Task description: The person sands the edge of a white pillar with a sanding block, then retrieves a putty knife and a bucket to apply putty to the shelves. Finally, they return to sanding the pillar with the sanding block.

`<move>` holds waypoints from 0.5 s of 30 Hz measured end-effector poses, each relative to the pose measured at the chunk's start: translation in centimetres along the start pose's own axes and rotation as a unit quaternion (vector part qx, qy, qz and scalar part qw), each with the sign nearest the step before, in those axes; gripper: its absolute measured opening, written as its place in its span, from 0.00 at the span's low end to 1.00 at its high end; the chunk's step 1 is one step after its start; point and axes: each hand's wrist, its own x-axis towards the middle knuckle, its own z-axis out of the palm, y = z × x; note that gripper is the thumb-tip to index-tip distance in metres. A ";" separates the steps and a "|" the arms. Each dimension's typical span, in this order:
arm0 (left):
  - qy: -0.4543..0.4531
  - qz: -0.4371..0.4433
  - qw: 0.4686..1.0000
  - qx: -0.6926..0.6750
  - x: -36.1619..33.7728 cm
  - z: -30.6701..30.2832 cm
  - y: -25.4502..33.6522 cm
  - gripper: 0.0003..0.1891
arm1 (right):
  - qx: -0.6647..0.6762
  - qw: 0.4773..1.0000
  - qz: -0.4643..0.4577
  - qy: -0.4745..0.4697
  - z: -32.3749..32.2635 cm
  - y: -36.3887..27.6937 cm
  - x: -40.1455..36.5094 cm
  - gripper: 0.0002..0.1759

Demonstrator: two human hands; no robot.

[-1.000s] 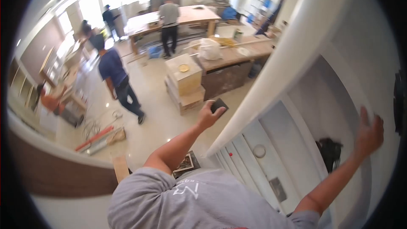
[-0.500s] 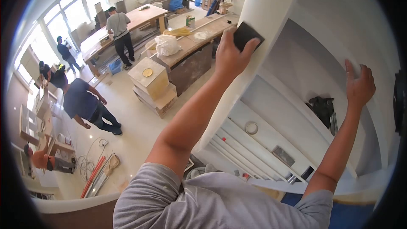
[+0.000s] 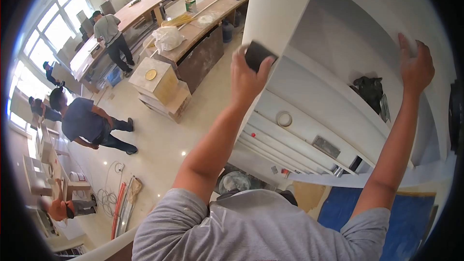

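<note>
My left hand point(image 3: 247, 79) is closed on a black sanding block point(image 3: 260, 57), thumb on one side and fingers on the other. The block lies against the edge of a smooth cream-white column point(image 3: 278, 7). Over on the right, my right hand point(image 3: 417, 70) is raised at a white curved panel point(image 3: 382, 2), with thumb and fingers apart. I see nothing clearly held there, and its fingertips are slightly blurred. Below that hand, a crumpled black bag point(image 3: 369, 92) sits on a ledge of the white shelving.
On the white shelves lie a tape roll point(image 3: 284, 119) and a grey rectangular plate point(image 3: 326, 146). A blue sheet point(image 3: 396, 222) is low at right. Left, several people stand near workbenches; a wooden box point(image 3: 159, 84) and red pipes point(image 3: 119, 208) are on the floor.
My view has shifted. My left hand and the sanding block are lower along the column. My right hand is slightly higher on the panel. The person in dark blue has changed stance.
</note>
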 end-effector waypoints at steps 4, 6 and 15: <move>0.021 0.024 0.999 0.008 2.3 0.7 1.3 0.35 | 0.008 1.000 0.000 -0.003 0.5 0.4 -0.3 0.35; 0.013 -0.002 1.000 0.016 -1.1 0.6 -1.0 0.36 | 0.016 1.000 0.010 -0.011 0.2 0.4 -0.2 0.36; 0.002 -0.040 0.999 -0.006 -2.4 0.6 0.3 0.36 | -0.005 0.999 0.030 -0.023 0.5 0.0 -0.2 0.36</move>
